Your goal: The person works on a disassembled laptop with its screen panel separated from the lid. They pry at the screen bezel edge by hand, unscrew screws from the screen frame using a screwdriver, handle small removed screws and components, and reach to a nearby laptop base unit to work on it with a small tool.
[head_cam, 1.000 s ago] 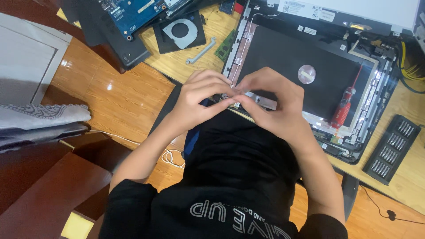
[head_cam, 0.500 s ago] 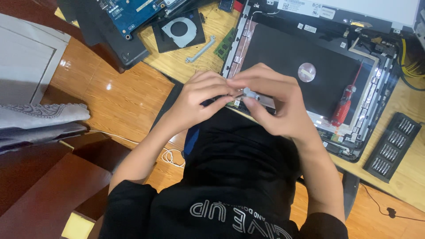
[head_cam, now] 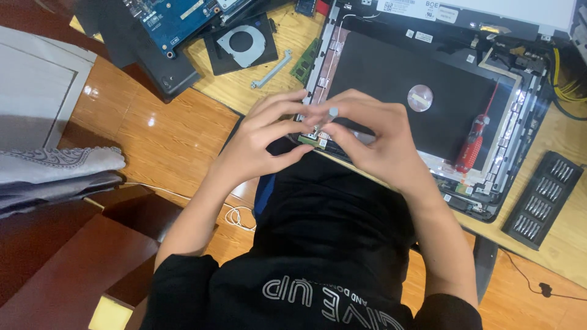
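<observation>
Screwdriver (head_cam: pixel 472 146) on opened laptop (head_cam: pixel 391 73); bit case (head_cam: pixel 542 198) right; fan (head_cam: pixel 243 44) left.

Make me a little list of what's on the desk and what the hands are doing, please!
left hand: fingertips pinched against the right hand's, at the near edge of the opened laptop
right hand: holds a small grey metal part with the left hand
opened laptop: lies flat on the wooden desk, black panel showing
red screwdriver: lies on the laptop, right of the hands
bit case: black, on the desk at the far right
cooling fan: above the hands, beside a blue circuit board
</observation>
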